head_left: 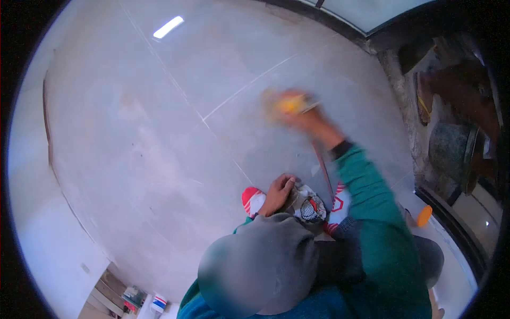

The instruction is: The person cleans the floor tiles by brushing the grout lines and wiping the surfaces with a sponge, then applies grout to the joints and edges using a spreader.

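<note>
Blurred by motion, my right hand (305,118) is stretched out over the grey floor (159,154), closed around a yellow object (292,103) that is too smeared to name. Close to my body, my left hand (279,194) rests beside a crumpled bag (309,203) with a black and white netted pattern; whether it holds the bag cannot be made out. Red and white socks (254,200) show on both sides of the bag. A thin reddish strip (322,170) runs from below my right hand toward my feet.
White lines (203,119) cross the floor. Along the right stands a dark frame (451,212), with a dark bucket-like container (449,146) beyond it. An orange round object (424,216) lies near my right knee. A white tub (159,303) is at the bottom left.
</note>
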### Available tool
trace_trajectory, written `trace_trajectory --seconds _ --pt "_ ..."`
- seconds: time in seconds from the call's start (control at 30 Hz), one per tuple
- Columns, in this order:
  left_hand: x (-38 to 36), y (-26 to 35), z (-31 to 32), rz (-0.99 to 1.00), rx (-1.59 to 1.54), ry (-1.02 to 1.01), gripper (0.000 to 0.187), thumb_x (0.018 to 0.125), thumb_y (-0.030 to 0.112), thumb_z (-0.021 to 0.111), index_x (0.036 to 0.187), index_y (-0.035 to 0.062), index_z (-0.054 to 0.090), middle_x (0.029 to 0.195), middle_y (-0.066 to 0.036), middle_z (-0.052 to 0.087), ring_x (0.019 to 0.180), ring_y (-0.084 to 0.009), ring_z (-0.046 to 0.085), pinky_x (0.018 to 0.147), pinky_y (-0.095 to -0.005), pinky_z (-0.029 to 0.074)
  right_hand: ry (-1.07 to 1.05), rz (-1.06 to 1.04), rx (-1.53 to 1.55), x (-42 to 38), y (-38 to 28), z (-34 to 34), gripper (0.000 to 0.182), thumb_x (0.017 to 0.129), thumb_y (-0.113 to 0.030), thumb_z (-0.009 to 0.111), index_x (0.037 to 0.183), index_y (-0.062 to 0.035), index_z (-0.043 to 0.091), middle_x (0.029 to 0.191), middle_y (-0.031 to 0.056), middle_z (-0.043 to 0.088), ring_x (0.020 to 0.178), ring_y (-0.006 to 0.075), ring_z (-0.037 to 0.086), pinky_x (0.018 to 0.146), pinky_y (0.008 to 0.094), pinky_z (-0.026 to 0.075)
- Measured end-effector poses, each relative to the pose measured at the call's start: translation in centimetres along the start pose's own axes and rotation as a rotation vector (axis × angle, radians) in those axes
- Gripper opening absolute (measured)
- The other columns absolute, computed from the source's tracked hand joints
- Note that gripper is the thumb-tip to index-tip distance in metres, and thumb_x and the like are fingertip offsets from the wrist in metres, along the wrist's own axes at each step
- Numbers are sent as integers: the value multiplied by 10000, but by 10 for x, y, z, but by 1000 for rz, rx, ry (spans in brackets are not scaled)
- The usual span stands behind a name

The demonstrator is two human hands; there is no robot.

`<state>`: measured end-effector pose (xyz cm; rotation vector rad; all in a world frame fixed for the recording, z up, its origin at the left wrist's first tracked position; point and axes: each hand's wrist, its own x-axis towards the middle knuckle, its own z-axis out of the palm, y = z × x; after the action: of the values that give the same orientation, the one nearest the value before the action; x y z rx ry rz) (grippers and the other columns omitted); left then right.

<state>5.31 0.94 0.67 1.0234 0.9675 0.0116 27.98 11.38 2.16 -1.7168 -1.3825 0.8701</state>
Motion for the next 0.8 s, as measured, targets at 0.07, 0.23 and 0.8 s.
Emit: trace_trajectory --seconds 0.07,0.23,0.8 --pt "1 -3 0 -20 -48 -43 270 896 238 471 993 -5 538 840 -43 568 807 -113 501 738 -249 405 129 305 -31 -4 60 -92 304 792 -199 557 1050 -39 550 977 97 592 906 208 564 806 333 450" --pt "27 -10 -6 -155 -159 -363 270 893 253 463 1026 32 543 934 -21 542 890 -120 482 811 -241 380 189 444 -605 14 45 -204 284 855 -218 505 1101 -81 543 1056 49 556 922 143 531 749 280 447" --pt "27 -62 -7 580 348 -415 369 896 339 438 1060 23 532 1029 -105 544 1003 -188 478 904 -286 338 -192 -184 -613 -2 2 -131 206 791 -134 527 978 -85 597 921 139 568 829 281 577 732 337 473"
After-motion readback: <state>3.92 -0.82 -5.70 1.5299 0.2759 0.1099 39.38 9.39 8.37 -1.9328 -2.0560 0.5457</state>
